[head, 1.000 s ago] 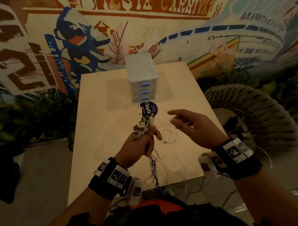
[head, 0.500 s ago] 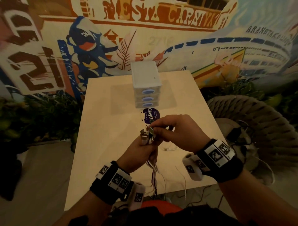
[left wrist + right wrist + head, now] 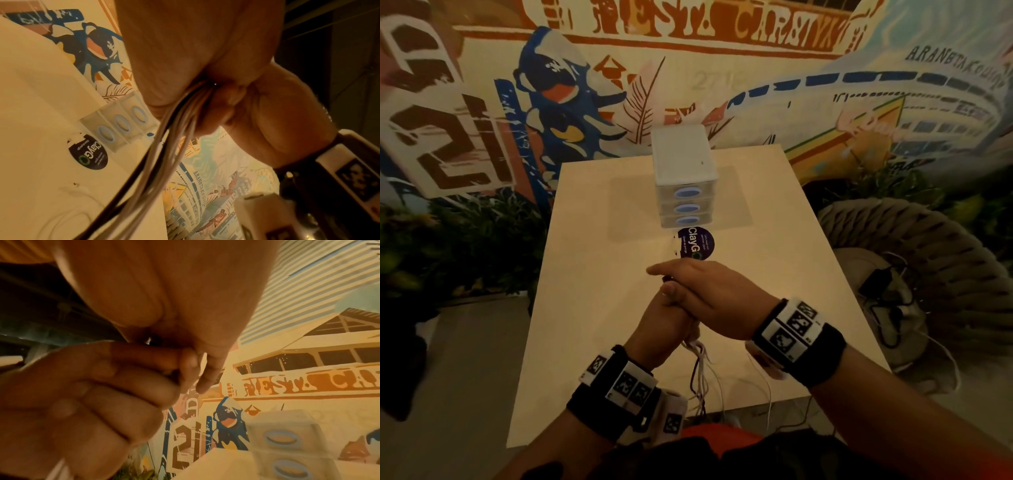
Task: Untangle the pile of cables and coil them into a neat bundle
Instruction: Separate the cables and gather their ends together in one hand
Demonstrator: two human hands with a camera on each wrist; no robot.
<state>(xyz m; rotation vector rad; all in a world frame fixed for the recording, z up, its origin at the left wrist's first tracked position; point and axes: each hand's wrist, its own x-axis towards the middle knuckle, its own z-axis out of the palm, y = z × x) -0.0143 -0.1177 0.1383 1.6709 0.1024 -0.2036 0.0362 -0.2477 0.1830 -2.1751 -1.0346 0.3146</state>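
Left hand [image 3: 664,325] clenched round a bundle of cables [image 3: 700,368] — white strands and one black, trailing down past the counter's [image 3: 592,267] near edge. Right hand [image 3: 709,298] laid over the left fist, forefinger extended; grip on the cable ends impossible to tell. Farther back on the counter — a white three-drawer box [image 3: 683,174], a dark round sticker [image 3: 697,245] just in front.

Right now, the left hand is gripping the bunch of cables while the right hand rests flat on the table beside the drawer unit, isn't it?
Not quite. The left hand does grip the bunch of cables, but the right hand is not on the table: it lies over the left hand, as the head view shows.
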